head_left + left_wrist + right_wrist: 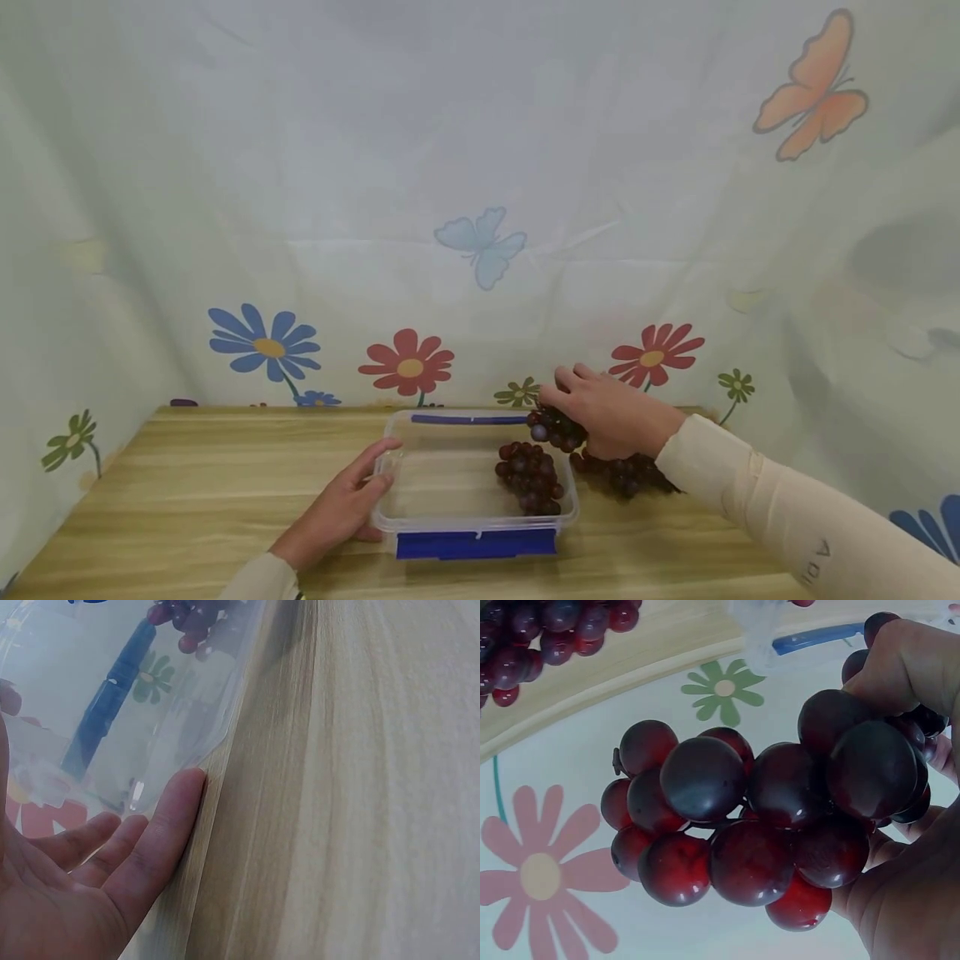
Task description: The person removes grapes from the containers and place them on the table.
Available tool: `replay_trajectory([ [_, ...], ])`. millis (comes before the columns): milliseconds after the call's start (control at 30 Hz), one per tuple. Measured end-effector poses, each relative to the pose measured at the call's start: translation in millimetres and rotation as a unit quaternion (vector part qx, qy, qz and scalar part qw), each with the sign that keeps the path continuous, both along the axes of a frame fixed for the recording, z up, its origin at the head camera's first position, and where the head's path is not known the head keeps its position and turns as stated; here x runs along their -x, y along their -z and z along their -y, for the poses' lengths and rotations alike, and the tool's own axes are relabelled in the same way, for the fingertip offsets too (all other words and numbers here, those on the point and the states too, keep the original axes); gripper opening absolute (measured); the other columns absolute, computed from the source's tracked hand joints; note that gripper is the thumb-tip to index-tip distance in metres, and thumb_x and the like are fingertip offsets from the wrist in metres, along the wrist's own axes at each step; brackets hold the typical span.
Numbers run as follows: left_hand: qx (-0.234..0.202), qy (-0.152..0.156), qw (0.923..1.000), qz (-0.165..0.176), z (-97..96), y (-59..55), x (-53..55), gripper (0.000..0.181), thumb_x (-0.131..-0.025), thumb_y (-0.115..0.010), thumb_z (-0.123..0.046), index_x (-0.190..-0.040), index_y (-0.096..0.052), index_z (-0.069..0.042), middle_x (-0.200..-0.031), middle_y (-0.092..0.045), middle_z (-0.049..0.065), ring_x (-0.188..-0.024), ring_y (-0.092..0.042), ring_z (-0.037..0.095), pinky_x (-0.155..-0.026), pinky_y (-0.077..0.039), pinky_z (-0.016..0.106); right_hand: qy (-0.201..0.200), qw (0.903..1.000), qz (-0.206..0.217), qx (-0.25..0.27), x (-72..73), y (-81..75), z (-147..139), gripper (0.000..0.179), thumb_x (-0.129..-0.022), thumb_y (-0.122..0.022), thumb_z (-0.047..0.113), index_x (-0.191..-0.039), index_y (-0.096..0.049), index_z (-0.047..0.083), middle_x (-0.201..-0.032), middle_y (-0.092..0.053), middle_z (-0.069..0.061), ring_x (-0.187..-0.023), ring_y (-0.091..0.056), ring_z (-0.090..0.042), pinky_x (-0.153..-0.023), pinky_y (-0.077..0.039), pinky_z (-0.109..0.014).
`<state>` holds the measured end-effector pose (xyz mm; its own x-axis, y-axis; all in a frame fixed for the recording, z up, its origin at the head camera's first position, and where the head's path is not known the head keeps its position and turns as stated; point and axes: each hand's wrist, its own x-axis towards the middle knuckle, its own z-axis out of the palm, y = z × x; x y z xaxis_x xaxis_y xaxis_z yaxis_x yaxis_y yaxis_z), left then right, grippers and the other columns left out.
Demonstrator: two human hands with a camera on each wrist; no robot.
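A clear plastic container (450, 523) with blue side latches stands on the table without a lid on it. Inside, at its right end, lies a bunch of dark red grapes (529, 479). My left hand (341, 504) rests against the container's left side, thumb at the rim and fingers fairly straight along the wall. Over the far right corner, my right hand (618, 412) grips a second bunch of grapes (742, 817), fingers curled round it. More grapes (628, 477) lie on the table just right of the container, partly beneath the right forearm.
The wooden table (225, 475) ends at a pale curtain (337, 167) printed with flowers and butterflies. A small dark purple object (183, 402) shows at the table's far left edge.
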<state>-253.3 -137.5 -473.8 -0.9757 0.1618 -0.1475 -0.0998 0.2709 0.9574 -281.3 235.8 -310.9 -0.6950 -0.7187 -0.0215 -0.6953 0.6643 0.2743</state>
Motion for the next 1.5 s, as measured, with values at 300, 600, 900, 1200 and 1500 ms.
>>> replay_trajectory([
  [300,0.007,-0.007,0.9999,0.003,-0.3,1.4,-1.1,0.046,-0.107,-0.056,-0.022,-0.144,-0.051,-0.048,-0.169,-0.030,0.024,-0.132,-0.053,0.044,-0.057,-0.064,0.046,-0.007,0.9997,-0.019,0.016,-7.4,5.5,-17.4,0.059,-0.074,-0.079,0.000,-0.123,-0.052,0.019,-0.104,-0.055,-0.001,-0.091,-0.050,-0.018,-0.079,-0.055,-0.035],
  [600,0.002,-0.002,1.0000,-0.003,0.2,4.0,-0.9,0.046,-0.107,-0.056,-0.022,-0.144,-0.052,-0.048,-0.169,-0.029,0.023,-0.132,-0.053,0.043,-0.058,-0.064,0.046,-0.008,0.9995,-0.024,0.018,-16.5,16.5,-30.5,0.056,-0.075,-0.075,0.000,-0.122,-0.051,0.020,-0.101,-0.054,0.000,-0.087,-0.047,-0.017,-0.075,-0.053,-0.034],
  [900,-0.001,0.000,1.0000,-0.001,-0.2,1.4,-1.8,0.045,-0.107,-0.056,-0.022,-0.144,-0.051,-0.047,-0.162,-0.039,0.023,-0.116,-0.062,0.036,-0.058,-0.064,0.046,-0.006,0.9993,-0.005,0.036,-26.0,30.9,-40.8,0.060,-0.073,-0.076,-0.004,-0.122,-0.052,0.020,-0.103,-0.053,0.001,-0.089,-0.049,-0.017,-0.074,-0.053,-0.035],
  [1200,-0.001,0.007,1.0000,-0.005,1.0,2.7,-1.4,0.046,-0.108,-0.055,-0.021,-0.146,-0.049,-0.045,-0.161,-0.040,0.023,-0.115,-0.062,0.034,-0.058,-0.064,0.046,0.036,0.9976,0.025,0.054,-31.9,45.3,-52.2,0.062,-0.075,-0.085,0.004,-0.125,-0.054,0.023,-0.109,-0.056,0.002,-0.106,-0.056,-0.022,-0.088,-0.060,-0.044],
  [1500,-0.003,0.014,0.9999,-0.007,2.5,5.2,0.6,0.047,-0.108,-0.055,-0.022,-0.149,-0.047,-0.044,-0.162,-0.038,0.027,-0.113,-0.063,0.034,-0.058,-0.064,0.047,0.062,0.9940,0.070,0.057,-37.2,72.7,-62.1,0.060,-0.078,-0.082,0.000,-0.127,-0.054,0.022,-0.111,-0.055,0.001,-0.102,-0.056,-0.023,-0.083,-0.057,-0.045],
])
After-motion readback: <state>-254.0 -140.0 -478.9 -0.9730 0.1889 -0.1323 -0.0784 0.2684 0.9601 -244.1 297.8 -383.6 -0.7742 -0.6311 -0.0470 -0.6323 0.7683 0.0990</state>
